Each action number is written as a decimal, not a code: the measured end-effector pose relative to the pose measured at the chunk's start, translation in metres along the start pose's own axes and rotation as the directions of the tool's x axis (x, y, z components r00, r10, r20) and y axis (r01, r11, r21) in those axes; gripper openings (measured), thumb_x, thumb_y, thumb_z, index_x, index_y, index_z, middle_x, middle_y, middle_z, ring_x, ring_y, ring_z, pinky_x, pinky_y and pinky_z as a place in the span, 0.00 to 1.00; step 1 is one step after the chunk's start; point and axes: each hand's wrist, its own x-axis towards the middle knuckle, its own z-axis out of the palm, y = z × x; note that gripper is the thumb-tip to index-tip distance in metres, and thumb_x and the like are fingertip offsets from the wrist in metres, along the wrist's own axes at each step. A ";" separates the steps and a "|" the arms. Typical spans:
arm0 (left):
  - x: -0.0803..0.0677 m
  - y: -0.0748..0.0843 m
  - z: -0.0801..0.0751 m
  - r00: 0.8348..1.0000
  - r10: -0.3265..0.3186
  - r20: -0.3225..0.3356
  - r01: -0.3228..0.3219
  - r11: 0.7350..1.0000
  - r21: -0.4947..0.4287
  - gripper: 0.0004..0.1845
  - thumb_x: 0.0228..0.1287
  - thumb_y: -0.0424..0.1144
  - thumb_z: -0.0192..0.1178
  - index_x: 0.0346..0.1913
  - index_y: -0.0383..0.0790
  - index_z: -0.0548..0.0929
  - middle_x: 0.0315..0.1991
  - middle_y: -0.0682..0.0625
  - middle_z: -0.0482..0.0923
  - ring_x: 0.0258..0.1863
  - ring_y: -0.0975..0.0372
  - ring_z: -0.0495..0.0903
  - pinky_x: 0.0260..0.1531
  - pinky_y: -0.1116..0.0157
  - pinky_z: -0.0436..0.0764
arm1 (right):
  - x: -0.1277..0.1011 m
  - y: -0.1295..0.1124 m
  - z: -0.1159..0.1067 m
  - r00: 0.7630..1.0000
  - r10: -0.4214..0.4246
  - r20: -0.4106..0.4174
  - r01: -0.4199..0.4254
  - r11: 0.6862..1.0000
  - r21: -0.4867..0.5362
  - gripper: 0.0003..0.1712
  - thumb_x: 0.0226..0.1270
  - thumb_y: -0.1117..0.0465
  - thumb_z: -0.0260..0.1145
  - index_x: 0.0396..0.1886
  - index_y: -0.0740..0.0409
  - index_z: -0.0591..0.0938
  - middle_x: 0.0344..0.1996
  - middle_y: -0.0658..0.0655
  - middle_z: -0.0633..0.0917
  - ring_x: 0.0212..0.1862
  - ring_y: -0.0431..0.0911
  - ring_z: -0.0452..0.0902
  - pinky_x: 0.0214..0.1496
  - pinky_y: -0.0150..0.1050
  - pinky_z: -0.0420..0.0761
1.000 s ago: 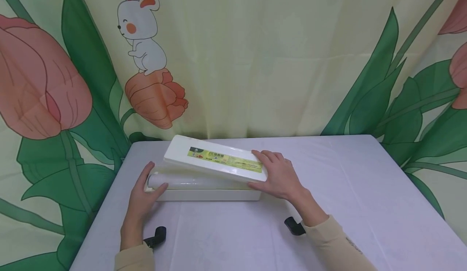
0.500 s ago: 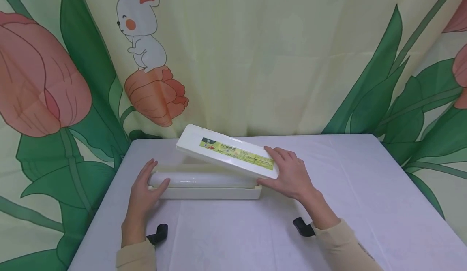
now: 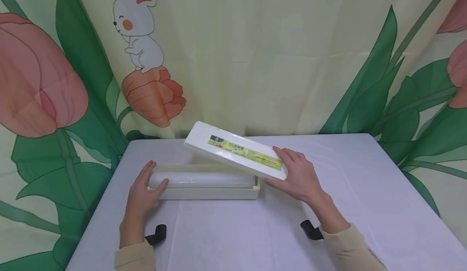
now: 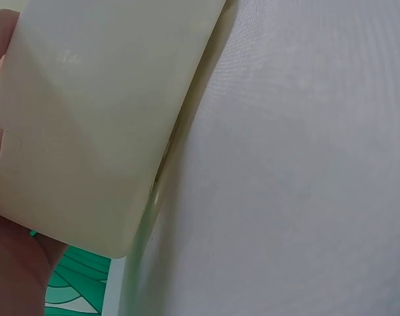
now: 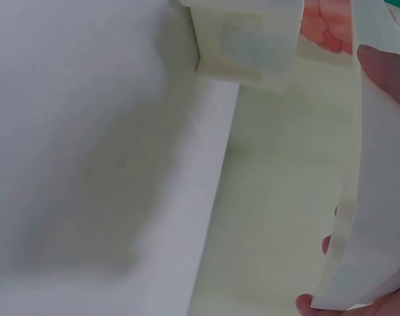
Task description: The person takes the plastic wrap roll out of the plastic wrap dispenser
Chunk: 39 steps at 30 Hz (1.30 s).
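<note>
Left hand (image 3: 140, 200): clamped on the left end of the long cream plastic box (image 3: 204, 192), on the counter (image 3: 277, 238).
Right hand (image 3: 300, 178): gripping the flat white labelled lid (image 3: 235, 151), tilted above the box's right end.

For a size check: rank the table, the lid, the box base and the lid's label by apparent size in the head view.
1. Table, largest.
2. Lid and box base: alike in length; the lid is lifted and tilted, so unranked.
3. Label, smallest.
</note>
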 end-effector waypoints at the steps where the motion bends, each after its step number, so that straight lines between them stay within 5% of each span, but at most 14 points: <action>1: 0.000 0.000 0.000 1.000 -0.002 -0.001 0.002 1.000 0.001 0.40 0.66 0.50 0.67 0.76 0.39 0.65 0.77 0.41 0.57 0.75 0.43 0.56 0.69 0.36 0.58 | -0.001 0.001 0.000 1.000 0.002 -0.001 -0.002 1.000 -0.001 0.54 0.50 0.36 0.76 0.75 0.52 0.69 0.63 0.63 0.76 0.60 0.62 0.71 0.52 0.63 0.75; 26: -0.001 0.003 -0.002 1.000 -0.018 0.011 0.018 0.999 -0.030 0.39 0.65 0.48 0.68 0.75 0.39 0.66 0.78 0.43 0.56 0.76 0.44 0.55 0.69 0.36 0.57 | -0.021 0.023 -0.005 0.997 0.024 -0.078 -0.025 1.000 -0.009 0.55 0.46 0.38 0.79 0.72 0.56 0.71 0.59 0.65 0.78 0.55 0.65 0.74 0.46 0.62 0.77; 39: -0.001 0.001 -0.001 1.000 -0.003 0.009 0.004 0.999 -0.042 0.40 0.65 0.49 0.68 0.75 0.39 0.66 0.78 0.42 0.57 0.76 0.44 0.55 0.69 0.36 0.57 | -0.032 0.033 -0.005 0.996 0.080 -0.048 -0.081 0.996 -0.026 0.55 0.49 0.38 0.78 0.74 0.56 0.70 0.60 0.66 0.77 0.56 0.65 0.73 0.47 0.63 0.77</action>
